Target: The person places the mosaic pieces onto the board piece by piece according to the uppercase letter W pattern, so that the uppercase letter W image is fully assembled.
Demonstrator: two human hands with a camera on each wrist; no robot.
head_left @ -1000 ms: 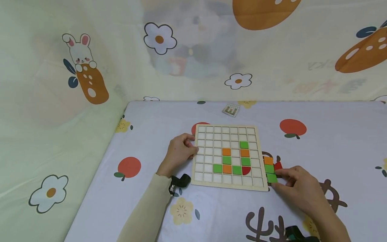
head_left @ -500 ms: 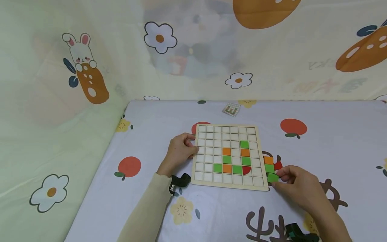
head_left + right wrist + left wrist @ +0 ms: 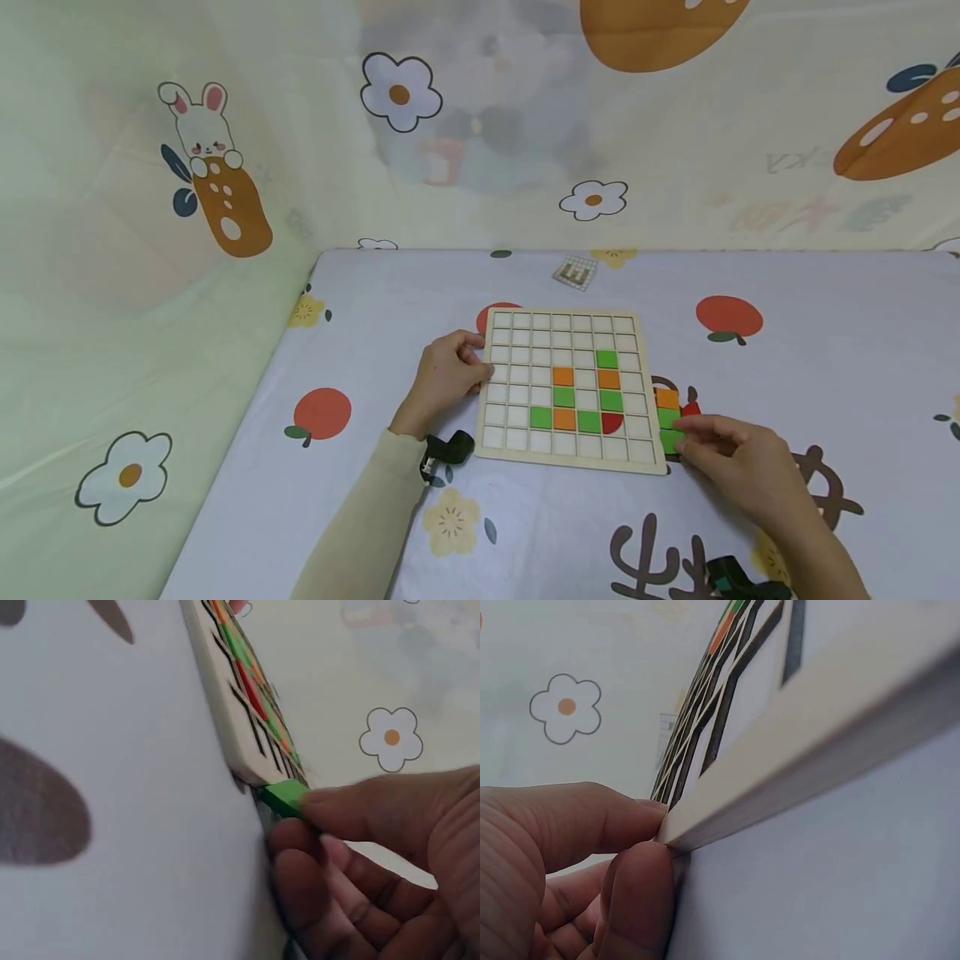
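Note:
A square wooden grid board (image 3: 519, 377) lies on the cloth, with green and orange tiles and one rounded red tile (image 3: 611, 423) in some cells. My left hand (image 3: 444, 375) pinches the board's left edge between thumb and finger; the left wrist view shows the thumb on the rim (image 3: 727, 814). Beside the board's right edge stands a column with an orange tile (image 3: 666, 398) on top and green tiles below. My right hand (image 3: 750, 462) pinches the nearest green tile (image 3: 283, 796) by its side. A red piece (image 3: 692, 408) is partly hidden behind the right fingers.
A small card with a printed grid pattern (image 3: 575, 272) lies behind the board. Printed cloth covers the table (image 3: 375, 333), and a patterned curtain (image 3: 480, 208) hangs at the back and left. A black device (image 3: 450, 450) sits at the left wrist.
Half a second ago the nearest green tile was turned askew in my right fingers; now it lines up with the column. The left hand and the board stay still.

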